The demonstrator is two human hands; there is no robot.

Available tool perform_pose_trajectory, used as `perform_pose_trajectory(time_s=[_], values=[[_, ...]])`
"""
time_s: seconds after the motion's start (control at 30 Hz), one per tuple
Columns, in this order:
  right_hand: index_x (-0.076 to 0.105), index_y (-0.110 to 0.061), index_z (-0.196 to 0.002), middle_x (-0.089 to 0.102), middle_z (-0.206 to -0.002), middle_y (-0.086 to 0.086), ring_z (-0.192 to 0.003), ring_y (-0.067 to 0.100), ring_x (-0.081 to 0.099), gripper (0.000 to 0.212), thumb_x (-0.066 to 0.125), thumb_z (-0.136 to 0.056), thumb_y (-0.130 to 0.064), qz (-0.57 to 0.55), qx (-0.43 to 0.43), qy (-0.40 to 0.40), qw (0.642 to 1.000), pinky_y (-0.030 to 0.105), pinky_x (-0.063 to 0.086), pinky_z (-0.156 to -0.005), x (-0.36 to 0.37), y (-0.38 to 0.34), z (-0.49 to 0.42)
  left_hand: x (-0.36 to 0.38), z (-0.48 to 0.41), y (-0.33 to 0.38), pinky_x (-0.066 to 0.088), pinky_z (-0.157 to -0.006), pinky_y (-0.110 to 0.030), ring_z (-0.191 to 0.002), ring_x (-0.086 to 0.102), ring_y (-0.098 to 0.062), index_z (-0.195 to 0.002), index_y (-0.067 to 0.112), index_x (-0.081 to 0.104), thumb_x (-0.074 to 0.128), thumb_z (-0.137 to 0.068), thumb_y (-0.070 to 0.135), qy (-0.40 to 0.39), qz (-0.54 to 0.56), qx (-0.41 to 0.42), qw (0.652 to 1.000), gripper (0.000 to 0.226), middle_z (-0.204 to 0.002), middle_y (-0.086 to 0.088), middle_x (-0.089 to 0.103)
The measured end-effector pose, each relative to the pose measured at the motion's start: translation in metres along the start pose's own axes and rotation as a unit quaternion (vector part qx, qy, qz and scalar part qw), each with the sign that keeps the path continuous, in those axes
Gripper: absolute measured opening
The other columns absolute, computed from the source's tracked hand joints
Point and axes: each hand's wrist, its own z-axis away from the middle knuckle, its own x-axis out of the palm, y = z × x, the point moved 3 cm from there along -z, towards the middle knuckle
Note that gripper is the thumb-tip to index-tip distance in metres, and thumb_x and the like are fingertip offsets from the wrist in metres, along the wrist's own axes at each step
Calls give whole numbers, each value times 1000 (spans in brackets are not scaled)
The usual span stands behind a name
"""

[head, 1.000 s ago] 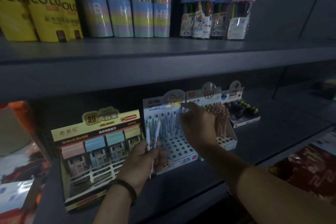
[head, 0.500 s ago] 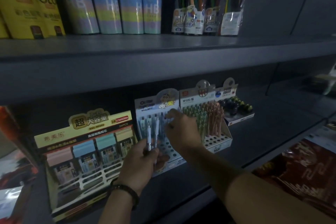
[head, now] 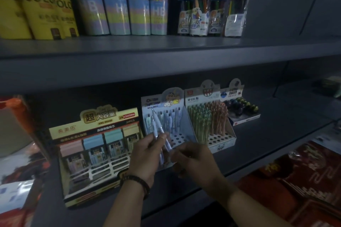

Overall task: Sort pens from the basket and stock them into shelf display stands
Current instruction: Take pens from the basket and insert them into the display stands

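Before shelf, left hand (head: 145,155) grips pens (head: 159,134).

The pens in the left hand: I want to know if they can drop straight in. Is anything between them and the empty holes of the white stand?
Nothing visible blocks them. The pens in the left hand hover above the white stand; its front holes are open. The right hand is beside them.

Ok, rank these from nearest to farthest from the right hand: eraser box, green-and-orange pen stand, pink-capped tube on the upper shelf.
From the right hand:
1. Green-and-orange pen stand, just up and right.
2. Eraser box, further right.
3. Pink-capped tube, upper shelf.
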Motion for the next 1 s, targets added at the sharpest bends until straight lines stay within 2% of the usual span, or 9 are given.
perform_pose_trajectory(time_s=[0.1, 0.2, 0.33, 0.47, 0.57, 0.67, 0.8, 0.9, 1.0], values=[[75, 1, -89, 75, -79, 24, -67, 28, 72, 15, 77, -94, -13, -114, 25, 0, 993, 34, 58, -58, 7, 7, 7, 5, 4, -1, 56, -90, -60, -98, 73, -32, -105, 16, 77, 62, -98, 25, -20, 58, -38, 997, 19, -100, -9, 77], [77, 3, -82, 74, -67, 15, -57, 18, 67, 17, 73, -96, -7, -143, 0, 41, 989, 28, 52, -54, 3, 3, 10, 6, 8, -1, 56, -89, -61, -98, 73, -36, -108, 11, 75, 63, -98, 23, -38, 93, -56, 993, 20, -104, -15, 76], [76, 2, -81, 69, -65, 10, -58, 16, 64, 13, 75, -93, -3, -169, -15, 58, 984, 29, 51, -60, -12, 1, 10, 4, 7, 2, 60, -88, -47, -98, 73, -31, -111, -3, 68, 60, -100, 18, -28, 155, -49, 986, 25, -107, -17, 73], [72, 11, -93, 64, -67, 10, -59, 15, 62, 11, 75, -91, 0, -212, 5, 64, 975, 24, 48, -55, -32, 4, 9, -4, 5, 6, 63, -70, -32, -76, 67, -22, -115, 1, 67, 55, -102, 20, 4, 201, -39, 979, 26, -87, -12, 64], [71, 5, -88, 63, -70, 11, -65, 17, 60, 5, 72, -92, 3, -239, 22, 55, 969, 26, 49, -58, -41, 1, 8, -7, 3, 5, 59, -65, -29, -71, 66, -18, -118, 3, 68, 54, -102, 23, 2, 206, -37, 978, 28, -82, -8, 67], [66, -4, -72, 61, -75, 13, -68, 19, 59, 26, 64, -95, 7, -269, 21, 50, 962, 30, 50, -62, -41, -6, 3, -7, 3, 3, 60, -67, -30, -69, 68, -16, -114, 3, 68, 57, -101, 18, 9, 177, -34, 984, 24, -78, -5, 71], [66, 1, -88, 71, -81, 15, -68, 18, 72, 9, 70, -93, 7, -305, 41, 154, 939, 26, 60, -61, -39, -18, -11, -6, 5, 1, 58, -71, -29, -74, 71, -16, -114, 7, 71, 59, -100, 16, -10, 114, -19, 993, 20, -86, -8, 77], [65, 5, -108, 76, -82, 10, -63, 11, 74, 21, 76, -91, 2, -224, 17, 230, 947, 25, 60, -60, -45, -29, -25, -7, 4, -2, 56, -62, -22, -67, 69, -12, -112, 13, 72, 58, -101, 20, -10, 43, -5, 999, 19, -81, -6, 76], [70, -11, -104, 77, -78, 0, -69, 9, 75, 15, 79, -91, -10, -22, -58, 282, 957, 35, 65, -68, -53, -41, -39, -10, 2, -6, 46, -57, -30, -52, 53, -13, -95, 17, 73, 55, -102, 34, -7, -35, 3, 999, 26, -62, 1, 62]])
